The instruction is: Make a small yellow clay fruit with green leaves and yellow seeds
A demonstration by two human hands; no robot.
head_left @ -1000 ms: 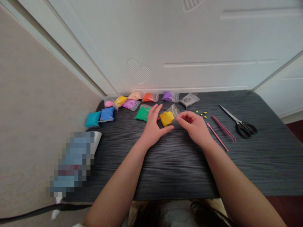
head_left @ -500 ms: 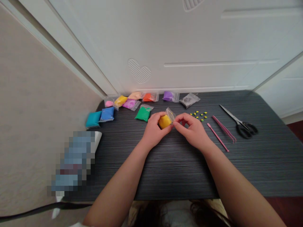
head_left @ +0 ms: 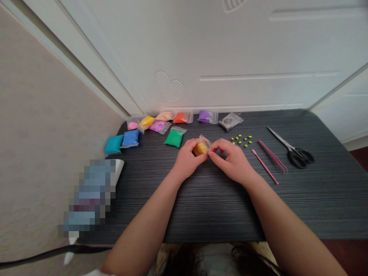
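Observation:
A small clear zip bag of yellow modelling clay (head_left: 201, 148) is held between both hands above the middle of the dark table (head_left: 212, 207). My left hand (head_left: 187, 158) wraps round the bag's left side, thumb in front. My right hand (head_left: 230, 159) pinches the bag's right edge between thumb and fingertips. The clear top of the bag folds over the yellow clay. Just beyond my left hand lies a bag of green clay (head_left: 174, 137). Right of my right hand are several tiny yellow-and-green pieces (head_left: 240, 141).
Scissors (head_left: 293, 147), pink tweezers (head_left: 271, 156) and a pink stick tool (head_left: 264, 166) lie at right. More clay bags line the back, including purple (head_left: 204, 116), grey (head_left: 230, 122), orange (head_left: 180, 118) and blue (head_left: 130, 138). A blurred-out device (head_left: 92, 195) stands at left. A white panel (head_left: 247, 92) rises behind.
The bag's clear top has folded down over the yellow clay. My right fingertips have shifted slightly left along the bag's edge; both arms stay in place.

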